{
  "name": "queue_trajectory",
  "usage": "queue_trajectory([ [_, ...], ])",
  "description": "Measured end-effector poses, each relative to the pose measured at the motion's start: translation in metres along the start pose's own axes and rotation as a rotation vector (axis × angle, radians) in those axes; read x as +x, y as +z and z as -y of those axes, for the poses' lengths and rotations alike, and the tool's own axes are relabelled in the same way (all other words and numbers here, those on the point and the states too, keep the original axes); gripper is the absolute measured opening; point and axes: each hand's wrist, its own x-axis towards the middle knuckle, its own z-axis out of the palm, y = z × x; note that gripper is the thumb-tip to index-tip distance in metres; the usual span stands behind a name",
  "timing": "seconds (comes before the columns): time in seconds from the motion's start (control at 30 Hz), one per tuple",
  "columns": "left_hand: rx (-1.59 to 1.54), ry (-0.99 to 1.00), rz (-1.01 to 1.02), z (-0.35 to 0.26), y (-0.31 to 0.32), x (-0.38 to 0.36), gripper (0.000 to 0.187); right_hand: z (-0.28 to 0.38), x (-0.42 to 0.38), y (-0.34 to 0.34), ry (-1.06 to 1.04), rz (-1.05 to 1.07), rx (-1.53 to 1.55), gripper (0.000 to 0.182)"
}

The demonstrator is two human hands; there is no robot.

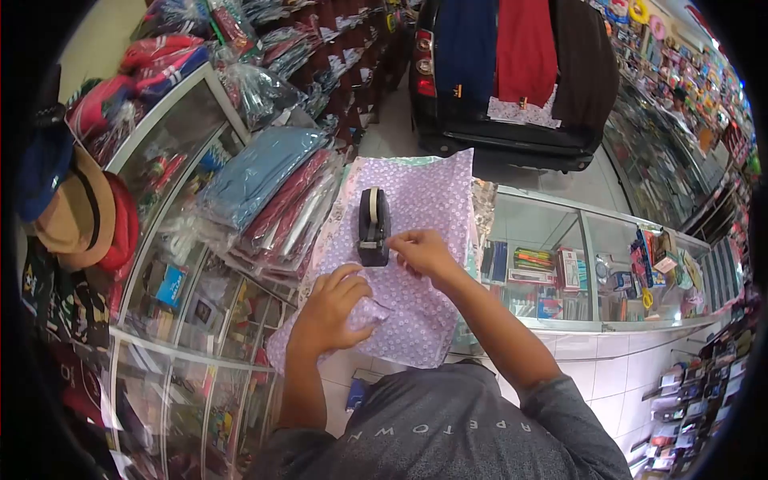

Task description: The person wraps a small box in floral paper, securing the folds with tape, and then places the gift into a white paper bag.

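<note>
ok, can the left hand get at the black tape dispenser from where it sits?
Probably yes. The left hand presses on the purple floral wrapping paper just below the black tape dispenser, with only flat paper between them. The right hand is at the dispenser's base, so it may crowd that side.

A small retail shop is shown. Glass display cases (552, 272) are set along the bench, with stationery and boxed goods laid out inside them. Folded garments in clear plastic bags (268, 188) are stacked at the left edge of the bench, and hats (80, 212) are hung beside them. Wall shelves (320, 40) are filled with more packed clothing, and small packaged goods (688, 72) are hung on the right wall. Clothes on hangers (520, 48) are displayed at the far end.
</note>
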Motion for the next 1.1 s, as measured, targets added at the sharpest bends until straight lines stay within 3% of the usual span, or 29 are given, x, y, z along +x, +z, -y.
queue_trajectory([
  [0.1,-0.017,-0.021,-0.014,0.007,0.012,0.002,0.048,-0.002,0.042,0.010,0.003,-0.017,-0.055,0.030],
  [0.17,-0.046,-0.030,-0.019,0.011,0.018,0.002,0.048,0.008,0.057,0.011,0.239,0.048,-0.136,0.034],
  [0.33,-0.058,-0.067,-0.037,0.015,0.023,0.002,0.048,0.022,0.072,0.014,0.295,0.090,-0.204,0.029],
  [0.43,-0.052,-0.064,-0.046,0.015,0.023,0.004,0.048,0.021,0.092,0.012,0.497,0.341,-0.175,0.038],
  [0.53,-0.049,-0.087,-0.050,0.015,0.023,0.005,0.047,0.008,0.110,0.003,0.546,0.488,-0.150,0.043],
  [0.6,-0.064,-0.096,-0.055,0.013,0.023,0.006,0.047,-0.012,0.128,0.000,0.547,0.562,-0.054,0.035],
  [0.67,-0.072,-0.094,-0.048,0.013,0.024,0.008,0.047,0.011,0.100,0.004,0.549,0.402,0.121,0.025],
  [0.97,-0.057,-0.118,-0.038,0.014,0.026,0.009,0.045,0.028,0.086,-0.003,0.445,0.565,0.154,0.037],
  [1.1,-0.063,-0.104,-0.049,0.015,0.024,0.009,0.045,0.037,0.059,0.004,0.309,0.511,0.004,0.036],
])
